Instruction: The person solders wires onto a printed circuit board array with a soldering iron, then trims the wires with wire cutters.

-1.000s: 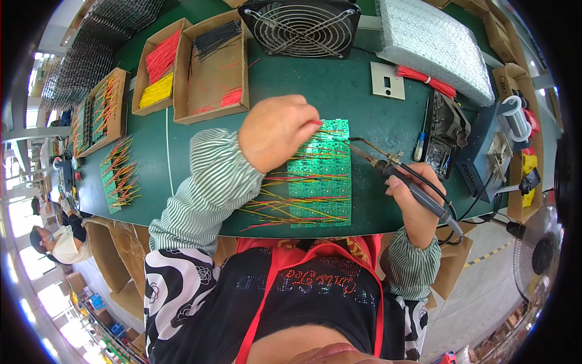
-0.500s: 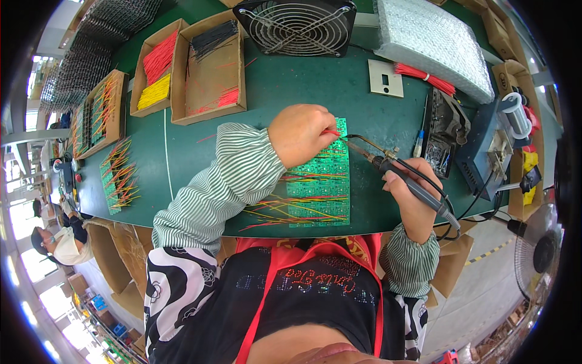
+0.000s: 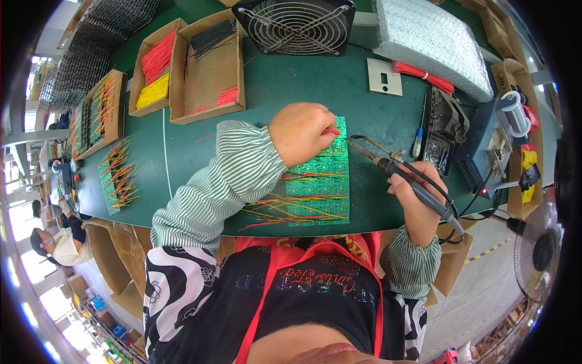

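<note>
board: green circuit board panel (image 3: 318, 182) at frame centre on green table (image 3: 285, 85), red and yellow wires sticking out its left side
left hand: left hand (image 3: 301, 132) fingers pinched on a red wire (image 3: 331, 131) at panel's top edge; has slid right since earlier frame
right hand: right hand (image 3: 415, 197) fist closed round soldering iron (image 3: 400, 176), tip near panel's upper right, swung closer
behind: cardboard trays of wires (image 3: 188, 67) upper left, fan (image 3: 297, 24) top centre

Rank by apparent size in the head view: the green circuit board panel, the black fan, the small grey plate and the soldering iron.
1. Black fan and green circuit board panel: look about alike, and the left hand hides part of the panel, so unranked.
2. Soldering iron in the right hand.
3. Small grey plate.
</note>
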`<state>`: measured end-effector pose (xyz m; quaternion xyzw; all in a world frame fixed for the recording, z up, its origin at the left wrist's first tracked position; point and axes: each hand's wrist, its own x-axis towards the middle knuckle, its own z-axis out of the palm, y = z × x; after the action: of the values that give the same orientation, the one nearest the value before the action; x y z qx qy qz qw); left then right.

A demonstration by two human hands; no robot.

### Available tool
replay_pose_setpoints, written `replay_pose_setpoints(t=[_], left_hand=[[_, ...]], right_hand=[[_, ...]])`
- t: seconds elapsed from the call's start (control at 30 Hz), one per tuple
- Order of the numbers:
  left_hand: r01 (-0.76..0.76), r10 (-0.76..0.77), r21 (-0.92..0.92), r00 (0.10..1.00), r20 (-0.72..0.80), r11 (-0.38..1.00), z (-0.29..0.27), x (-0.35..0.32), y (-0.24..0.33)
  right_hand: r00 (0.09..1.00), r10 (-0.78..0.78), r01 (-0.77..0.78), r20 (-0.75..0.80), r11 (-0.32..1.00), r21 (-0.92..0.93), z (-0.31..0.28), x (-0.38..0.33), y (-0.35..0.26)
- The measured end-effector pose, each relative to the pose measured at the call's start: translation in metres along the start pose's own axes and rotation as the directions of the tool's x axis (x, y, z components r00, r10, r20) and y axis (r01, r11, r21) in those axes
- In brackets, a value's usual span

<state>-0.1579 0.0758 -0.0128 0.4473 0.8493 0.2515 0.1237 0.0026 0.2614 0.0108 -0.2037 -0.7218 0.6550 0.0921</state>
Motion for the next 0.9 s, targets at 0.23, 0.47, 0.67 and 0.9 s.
replay_pose_setpoints(t=[0.23, 0.47, 0.67, 0.9], left_hand=[[0.032, -0.030, 0.010, 0.994, -0.104, 0.999, -0.035, -0.035, 0.002], [0.194, -0.195, -0.100, 0.981, 0.001, 0.976, -0.021, -0.083, 0.000], [0.264, -0.263, -0.207, 0.964, 0.031, 0.942, -0.016, -0.085, -0.010], [0.262, -0.252, -0.187, 0.965, 0.074, 0.947, -0.017, -0.087, -0.014]], right_hand=[[1.000, 0.011, -0.010, 0.022, 1.000, -0.012, -0.002, -0.015, 0.002], [0.977, -0.132, 0.148, 0.167, 0.985, -0.086, 0.021, -0.023, 0.002], [0.972, -0.135, 0.150, 0.191, 0.986, -0.070, 0.041, -0.021, 0.010], [0.976, -0.094, 0.108, 0.197, 0.992, -0.062, 0.048, -0.022, 0.014]])
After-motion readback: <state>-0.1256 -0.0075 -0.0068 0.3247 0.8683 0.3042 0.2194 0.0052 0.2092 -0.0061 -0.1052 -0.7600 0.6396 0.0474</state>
